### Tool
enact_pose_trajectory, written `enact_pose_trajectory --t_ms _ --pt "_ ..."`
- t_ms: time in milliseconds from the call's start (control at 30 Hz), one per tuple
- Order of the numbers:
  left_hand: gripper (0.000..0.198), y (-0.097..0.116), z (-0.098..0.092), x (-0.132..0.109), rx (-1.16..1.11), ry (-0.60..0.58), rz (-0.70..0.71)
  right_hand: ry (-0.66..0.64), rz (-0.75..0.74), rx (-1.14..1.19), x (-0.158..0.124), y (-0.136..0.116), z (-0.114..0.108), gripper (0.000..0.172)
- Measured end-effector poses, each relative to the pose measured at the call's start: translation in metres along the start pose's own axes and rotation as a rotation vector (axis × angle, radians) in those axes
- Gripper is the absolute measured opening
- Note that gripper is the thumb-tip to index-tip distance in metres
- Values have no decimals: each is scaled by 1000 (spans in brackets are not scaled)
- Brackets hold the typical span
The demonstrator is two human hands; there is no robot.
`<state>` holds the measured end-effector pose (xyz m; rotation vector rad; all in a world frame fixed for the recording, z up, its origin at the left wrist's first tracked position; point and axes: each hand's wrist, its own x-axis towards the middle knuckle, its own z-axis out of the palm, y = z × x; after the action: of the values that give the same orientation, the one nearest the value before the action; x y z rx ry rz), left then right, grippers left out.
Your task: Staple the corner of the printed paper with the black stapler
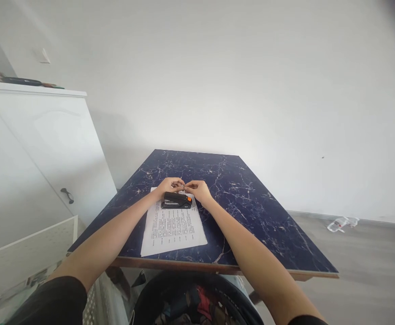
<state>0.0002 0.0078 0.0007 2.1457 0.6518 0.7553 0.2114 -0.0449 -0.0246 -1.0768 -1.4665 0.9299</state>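
My left hand (171, 185) and my right hand (199, 190) meet fingertip to fingertip just beyond a black stapler (176, 201). Both are closed in a pinch around something small and greyish that I cannot make out. The stapler has an orange part at its right end and lies sideways on a printed sheet of paper (173, 230). Lines of dark text cover the sheet, whose far edge is partly hidden by my hands and the stapler.
Under the paper is a dark blue marbled table (251, 216), pushed against a white wall (234, 81). A white cabinet (44, 135) with a dark handle stands at the left. Crumpled clear plastic (340, 224) lies on the grey floor at the right.
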Motion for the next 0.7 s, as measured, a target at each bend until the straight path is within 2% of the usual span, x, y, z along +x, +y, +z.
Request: enact_pose_trajectory --t_ms 100,200,267,333,433,567,700 --pt "48 -4 -11 0 52 72 -33 -5 2 -42 -2 -5 -1 23" --pt "36 -17 -30 -3 234 277 -112 4 -92 -273 -5 -14 -4 17" --pt "24 -29 -43 -8 419 384 -212 -41 -154 -346 -8 -21 -4 20" --pt "18 -40 -54 -14 587 459 -366 -132 -204 -327 -12 -27 -2 25" --pt "17 -49 -61 -18 695 521 -525 -301 -256 -274 -17 -34 2 34" --pt "22 -48 -59 -17 722 523 -599 -528 -297 -350 -21 -41 3 46" --pt "25 -40 -55 -13 808 632 -586 -643 -320 -527 -23 -47 0 44"
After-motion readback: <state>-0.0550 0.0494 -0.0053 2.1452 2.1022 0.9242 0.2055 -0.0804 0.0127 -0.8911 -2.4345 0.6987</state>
